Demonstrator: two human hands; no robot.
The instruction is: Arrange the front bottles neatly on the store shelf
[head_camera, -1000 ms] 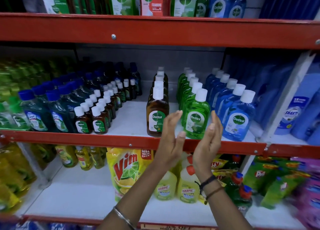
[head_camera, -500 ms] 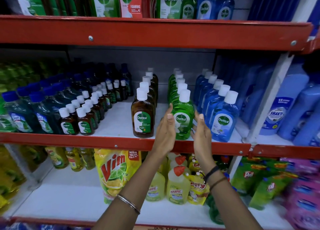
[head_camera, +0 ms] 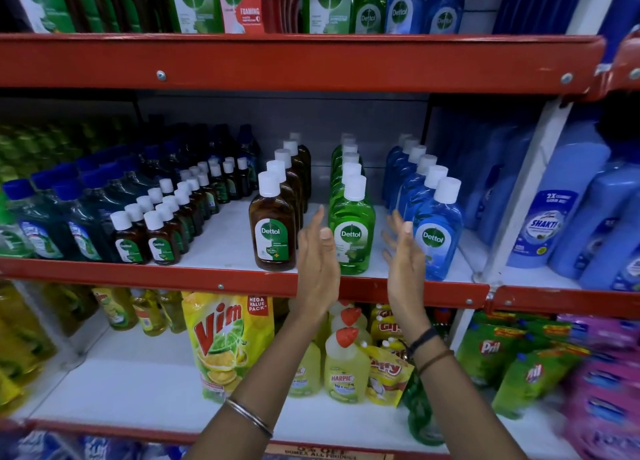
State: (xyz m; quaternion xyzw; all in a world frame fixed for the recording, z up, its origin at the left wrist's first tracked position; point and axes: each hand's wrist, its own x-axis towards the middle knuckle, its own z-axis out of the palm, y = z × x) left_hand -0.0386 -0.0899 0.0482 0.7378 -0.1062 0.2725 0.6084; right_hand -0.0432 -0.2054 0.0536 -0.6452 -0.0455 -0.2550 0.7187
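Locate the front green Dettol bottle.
The front green Dettol bottle stands at the middle shelf's front edge, between the brown Dettol bottle and the blue one, framed by both open hands.

Single head-worn wide-angle view, close to the red-edged metal shelf [head_camera: 242, 279], facing it square-on and tilted slightly down. Frame spans three tiers. Both bare forearms enter bottom centre; the green translucent white-capped bottle [head_camera: 351, 231] sits mid-frame, between the two hands.

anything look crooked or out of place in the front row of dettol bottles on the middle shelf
Nothing stands out. The front brown bottle, green bottle and blue bottle all stand upright, labels facing out, near the shelf edge. Both hands are open, either side of the green one, gripping nothing.
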